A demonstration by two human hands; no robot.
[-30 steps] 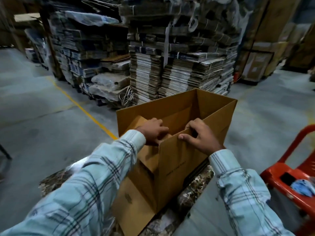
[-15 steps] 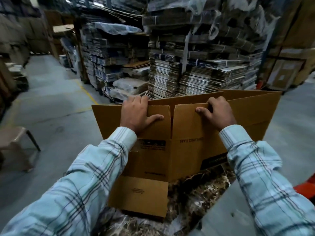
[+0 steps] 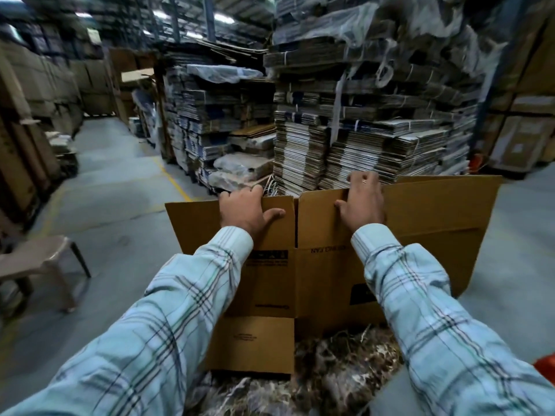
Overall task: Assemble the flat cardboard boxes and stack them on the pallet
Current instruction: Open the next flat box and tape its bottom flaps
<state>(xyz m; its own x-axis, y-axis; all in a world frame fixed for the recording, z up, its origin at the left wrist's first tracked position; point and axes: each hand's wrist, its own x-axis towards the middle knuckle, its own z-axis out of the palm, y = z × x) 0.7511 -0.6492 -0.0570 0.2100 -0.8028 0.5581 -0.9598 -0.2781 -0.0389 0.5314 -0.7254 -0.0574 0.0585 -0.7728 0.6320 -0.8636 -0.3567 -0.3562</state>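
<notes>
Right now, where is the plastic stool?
The plastic stool stands on the floor at the left edge of the head view, left of the left hand and of the cardboard box it grips.

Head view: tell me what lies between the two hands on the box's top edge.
Between the left hand and right hand is only the box itself: two top flaps with a narrow vertical slit between them. Nothing else sits there in the head view.
</notes>
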